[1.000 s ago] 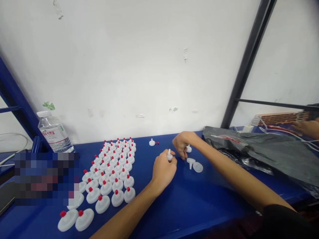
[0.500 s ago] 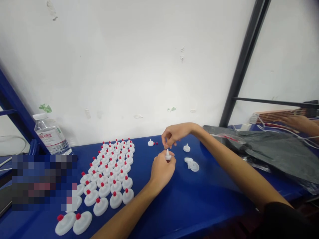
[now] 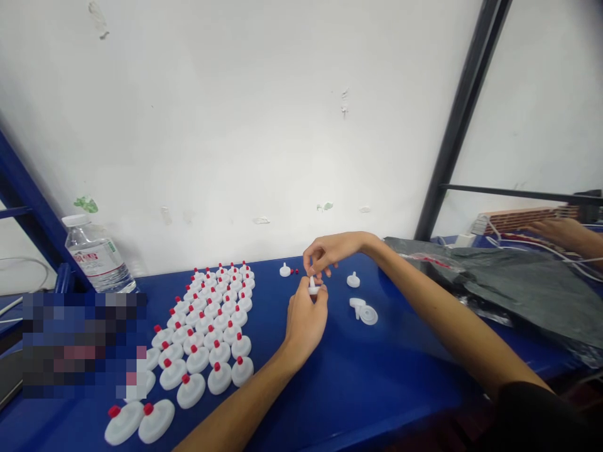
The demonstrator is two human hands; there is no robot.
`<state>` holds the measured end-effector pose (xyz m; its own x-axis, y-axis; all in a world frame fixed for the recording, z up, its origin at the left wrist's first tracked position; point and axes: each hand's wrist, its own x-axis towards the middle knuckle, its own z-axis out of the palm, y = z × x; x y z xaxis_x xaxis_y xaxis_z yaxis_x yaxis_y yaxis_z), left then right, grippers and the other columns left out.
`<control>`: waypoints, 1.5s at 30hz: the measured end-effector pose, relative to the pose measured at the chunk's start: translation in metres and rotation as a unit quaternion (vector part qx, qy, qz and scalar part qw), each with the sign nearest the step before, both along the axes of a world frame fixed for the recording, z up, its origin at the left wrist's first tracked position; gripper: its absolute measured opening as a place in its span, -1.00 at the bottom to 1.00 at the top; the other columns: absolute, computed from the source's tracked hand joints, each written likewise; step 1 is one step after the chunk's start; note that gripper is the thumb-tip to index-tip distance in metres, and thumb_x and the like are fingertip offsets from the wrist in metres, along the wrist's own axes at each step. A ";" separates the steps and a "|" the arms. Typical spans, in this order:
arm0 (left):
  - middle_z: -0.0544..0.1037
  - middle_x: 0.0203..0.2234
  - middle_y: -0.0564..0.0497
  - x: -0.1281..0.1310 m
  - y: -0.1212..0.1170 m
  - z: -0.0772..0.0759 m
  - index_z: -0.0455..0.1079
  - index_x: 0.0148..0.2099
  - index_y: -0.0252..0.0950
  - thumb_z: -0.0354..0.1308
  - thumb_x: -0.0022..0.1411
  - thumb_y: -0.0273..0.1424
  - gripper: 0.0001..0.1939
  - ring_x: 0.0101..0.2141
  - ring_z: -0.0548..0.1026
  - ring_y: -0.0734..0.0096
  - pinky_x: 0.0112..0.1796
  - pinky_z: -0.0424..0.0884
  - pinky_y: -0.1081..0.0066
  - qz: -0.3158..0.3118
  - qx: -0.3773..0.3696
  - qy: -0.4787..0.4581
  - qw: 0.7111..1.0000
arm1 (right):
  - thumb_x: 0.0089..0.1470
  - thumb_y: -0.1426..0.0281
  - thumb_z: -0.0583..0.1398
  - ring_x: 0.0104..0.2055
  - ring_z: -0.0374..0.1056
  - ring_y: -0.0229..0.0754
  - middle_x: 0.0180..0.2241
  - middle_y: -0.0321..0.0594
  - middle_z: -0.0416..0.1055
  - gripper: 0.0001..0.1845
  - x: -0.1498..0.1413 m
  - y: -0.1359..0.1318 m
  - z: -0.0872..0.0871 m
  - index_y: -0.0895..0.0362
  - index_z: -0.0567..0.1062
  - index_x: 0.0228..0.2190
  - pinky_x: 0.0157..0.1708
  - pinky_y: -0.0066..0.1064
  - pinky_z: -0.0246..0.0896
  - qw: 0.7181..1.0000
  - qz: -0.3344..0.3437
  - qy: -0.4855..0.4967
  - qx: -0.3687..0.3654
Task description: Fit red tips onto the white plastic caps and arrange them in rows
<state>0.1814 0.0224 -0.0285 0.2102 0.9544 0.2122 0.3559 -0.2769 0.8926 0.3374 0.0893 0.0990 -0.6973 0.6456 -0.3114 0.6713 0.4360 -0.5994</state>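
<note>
My left hand (image 3: 306, 323) grips a white nozzle cap (image 3: 313, 289) by its round base, spout pointing up. Over the spout, my right hand (image 3: 332, 250) has thumb and forefinger pinched together at the tip; whatever they hold is hidden. Just behind the hands, another white cap (image 3: 285, 270) stands upright beside small red tips (image 3: 294, 272). To the right are one upright white cap (image 3: 353, 281) and a few tipped-over caps (image 3: 368, 315). Several rows of white caps with red tips (image 3: 198, 359) stand to the left.
A water bottle (image 3: 98, 257) stands at the left by the white wall. Dark plastic bags (image 3: 494, 282) lie on the blue table (image 3: 377, 389) to the right. Beyond the black post (image 3: 459, 113), another person's hand (image 3: 560, 231) rests near cables.
Both hands have shifted slightly left. My right fingertips have come down onto the spout of the nozzle cap in my left hand.
</note>
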 end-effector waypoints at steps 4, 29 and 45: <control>0.48 -0.48 0.12 -0.001 0.000 0.001 0.27 -0.05 -0.16 -0.04 0.38 -0.22 -0.81 -0.54 0.44 0.43 -0.47 0.24 0.45 0.012 -0.010 -0.026 1.000 | 0.17 0.16 0.21 -0.39 0.45 -0.30 -0.21 -0.14 0.57 -0.65 -0.004 -0.002 0.000 0.16 0.49 -0.15 -0.46 -0.51 0.24 1.000 -0.001 0.018 -0.007; 0.45 -0.47 0.16 -0.004 0.004 0.000 0.13 0.12 -0.10 -0.05 0.39 -0.28 -0.73 -0.60 0.37 0.49 -0.52 0.19 0.48 0.022 -0.013 -0.076 0.997 | 0.20 0.06 0.16 -0.34 0.46 -0.24 -0.32 -0.15 0.57 -0.60 -0.017 -0.009 -0.003 0.17 0.51 -0.30 -0.42 -0.49 0.31 0.999 0.002 0.004 0.044; 0.56 -0.27 -0.02 -0.002 0.003 -0.003 0.13 0.20 -0.20 0.10 0.31 -0.39 -0.56 -0.41 0.51 0.38 -0.35 0.36 0.41 0.018 0.021 -0.101 0.995 | -0.04 -0.26 0.19 -0.19 0.53 -0.05 -0.21 -0.09 0.57 -0.29 -0.016 -0.006 -0.006 0.14 0.52 -0.25 -0.46 -0.45 0.27 0.989 -0.051 -0.093 -0.100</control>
